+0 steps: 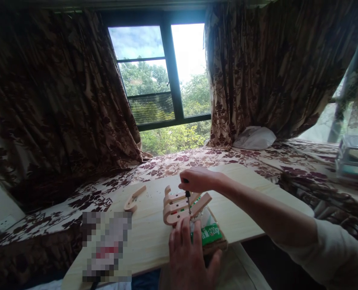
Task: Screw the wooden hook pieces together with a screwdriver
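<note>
My right hand (197, 179) is closed around the dark handle of a screwdriver (188, 195), which points down. The tip meets the nearest of several curved pale wooden pieces (171, 218), close to a dark screw or hole. These wooden pieces lie side by side across a green and white printed packet (210, 232). Stretched out flat, my left hand (187, 249) rests its fingertips at the near edge of the front wooden piece and over the packet. Part of the packet is hidden under that hand.
A pale wooden board (148, 237) forms the work surface. At its left lies another curved wooden piece (133, 200) with small dark bits beside it. A blurred-out object (106, 249) is nearer me. Behind are a flowered cloth (179, 161), curtains (245, 72) and a window.
</note>
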`<state>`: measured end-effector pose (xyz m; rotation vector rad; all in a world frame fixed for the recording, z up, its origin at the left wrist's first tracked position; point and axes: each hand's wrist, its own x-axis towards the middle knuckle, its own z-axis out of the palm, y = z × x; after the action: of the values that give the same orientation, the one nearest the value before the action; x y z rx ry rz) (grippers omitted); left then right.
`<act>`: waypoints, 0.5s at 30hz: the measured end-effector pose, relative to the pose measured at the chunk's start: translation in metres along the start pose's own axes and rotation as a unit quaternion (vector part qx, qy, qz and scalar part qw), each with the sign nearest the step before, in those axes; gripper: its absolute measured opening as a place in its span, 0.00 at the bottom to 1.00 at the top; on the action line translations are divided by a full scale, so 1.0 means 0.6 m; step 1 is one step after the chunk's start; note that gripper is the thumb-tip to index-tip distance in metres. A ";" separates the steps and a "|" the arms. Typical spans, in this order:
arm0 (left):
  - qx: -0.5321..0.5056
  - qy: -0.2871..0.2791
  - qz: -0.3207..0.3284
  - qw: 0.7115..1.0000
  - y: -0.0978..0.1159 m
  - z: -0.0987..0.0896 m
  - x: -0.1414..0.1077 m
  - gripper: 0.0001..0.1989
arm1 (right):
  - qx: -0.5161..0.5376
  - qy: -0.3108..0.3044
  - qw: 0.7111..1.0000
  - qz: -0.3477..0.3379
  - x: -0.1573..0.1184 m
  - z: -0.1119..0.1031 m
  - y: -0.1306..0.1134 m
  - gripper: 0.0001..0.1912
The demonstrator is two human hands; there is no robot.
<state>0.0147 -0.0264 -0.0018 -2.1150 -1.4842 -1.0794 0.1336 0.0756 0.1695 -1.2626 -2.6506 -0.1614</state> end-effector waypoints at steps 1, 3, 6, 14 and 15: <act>0.003 0.002 0.002 1.000 -0.001 0.001 0.000 0.29 | 0.002 -0.004 1.000 -0.006 -0.002 -0.004 0.000 0.14; 0.007 0.006 0.004 1.000 -0.002 0.002 -0.001 0.29 | 0.015 -0.009 0.999 -0.033 -0.006 -0.012 0.001 0.13; 0.004 0.000 0.002 1.000 0.000 0.000 -0.001 0.28 | 0.043 -0.003 0.995 -0.085 -0.010 -0.018 0.000 0.10; -0.008 -0.007 -0.001 1.000 0.002 -0.002 -0.001 0.28 | 0.027 0.022 0.999 -0.025 0.001 0.008 0.002 0.12; -0.008 -0.003 0.000 1.000 0.001 -0.001 -0.001 0.28 | 0.023 0.023 0.999 -0.016 0.001 0.009 0.002 0.13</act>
<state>0.0150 -0.0278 -0.0019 -2.1308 -1.4833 -1.0879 0.1334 0.0781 0.1645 -1.1874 -2.6215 -0.1310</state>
